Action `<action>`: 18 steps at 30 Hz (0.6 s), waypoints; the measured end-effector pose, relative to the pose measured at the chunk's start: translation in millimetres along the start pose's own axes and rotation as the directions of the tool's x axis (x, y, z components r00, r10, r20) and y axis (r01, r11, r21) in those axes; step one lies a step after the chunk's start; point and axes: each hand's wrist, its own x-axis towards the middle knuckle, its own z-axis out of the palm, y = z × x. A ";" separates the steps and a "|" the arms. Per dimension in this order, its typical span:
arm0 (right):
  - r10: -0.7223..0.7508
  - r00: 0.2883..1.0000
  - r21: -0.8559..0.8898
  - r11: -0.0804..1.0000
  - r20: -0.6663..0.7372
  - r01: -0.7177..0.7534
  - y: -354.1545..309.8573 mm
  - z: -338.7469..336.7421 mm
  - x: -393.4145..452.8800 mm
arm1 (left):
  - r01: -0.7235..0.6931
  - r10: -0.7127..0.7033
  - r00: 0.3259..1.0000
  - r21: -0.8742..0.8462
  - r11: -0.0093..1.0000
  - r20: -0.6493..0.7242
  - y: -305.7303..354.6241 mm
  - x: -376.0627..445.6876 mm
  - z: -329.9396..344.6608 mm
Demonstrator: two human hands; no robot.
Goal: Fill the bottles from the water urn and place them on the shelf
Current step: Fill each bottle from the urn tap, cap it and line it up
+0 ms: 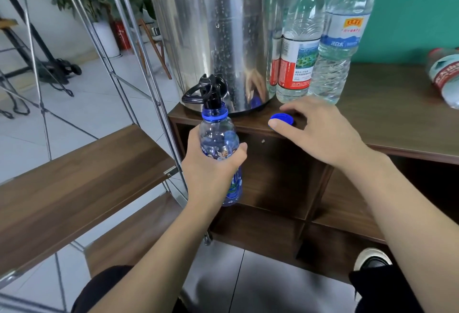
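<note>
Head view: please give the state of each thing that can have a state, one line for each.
blue bottle: uncapped, upright, mouth under the tap, looks empty.
blue cap: off, on the cabinet top.
tap: no water seen flowing.
left hand: grips the blue bottle.
right hand: fingers on the blue cap.
standing bottles: upright, capped.
red-label bottle: lying on its side.
</note>
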 end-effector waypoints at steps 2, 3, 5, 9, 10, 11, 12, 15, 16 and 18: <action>-0.006 1.000 -0.006 1.000 0.005 0.006 0.4 0.1 -1.3 | -0.001 0.001 1.000 -0.007 1.000 0.013 -0.6 -0.7 -0.8; -0.001 1.000 -0.002 1.000 0.008 0.001 0.4 -0.7 -2.5 | 0.000 0.000 1.000 -0.015 1.000 0.022 -0.9 -1.0 -1.1; 0.025 1.000 0.015 1.000 0.005 -0.025 0.7 -1.7 -3.5 | -0.010 0.011 1.000 -0.020 1.000 0.030 -1.8 -0.4 -1.6; 0.050 0.999 0.023 0.998 -0.007 -0.050 2.0 0.5 -2.6 | -0.034 0.035 0.999 -0.022 0.999 0.018 -3.7 2.3 -4.2; 0.043 0.999 0.014 0.999 -0.009 -0.042 2.3 1.2 -2.5 | -0.041 0.041 0.999 -0.023 0.999 0.018 -4.1 2.9 -4.3; 0.038 0.999 0.007 0.999 -0.009 -0.038 3.0 1.9 -2.4 | -0.047 0.047 0.999 -0.020 0.999 0.021 -4.2 3.3 -4.0; 0.037 0.999 0.003 0.999 -0.007 -0.037 3.1 2.0 -2.4 | -0.054 0.054 0.998 -0.017 0.998 0.021 -4.0 3.4 -3.4; 0.028 1.000 -0.015 1.000 0.000 -0.028 2.1 2.4 -1.7 | -0.063 0.064 0.998 -0.017 0.998 0.013 -3.7 4.0 -1.9; 0.024 1.000 -0.025 0.999 0.005 -0.024 1.3 2.5 -1.6 | -0.063 0.063 0.998 -0.017 0.998 0.013 -3.9 4.1 -1.3; 0.014 1.000 -0.042 0.999 0.008 -0.014 -0.1 3.0 -1.9 | -0.064 0.064 0.998 -0.020 0.998 0.015 -4.5 4.2 -1.0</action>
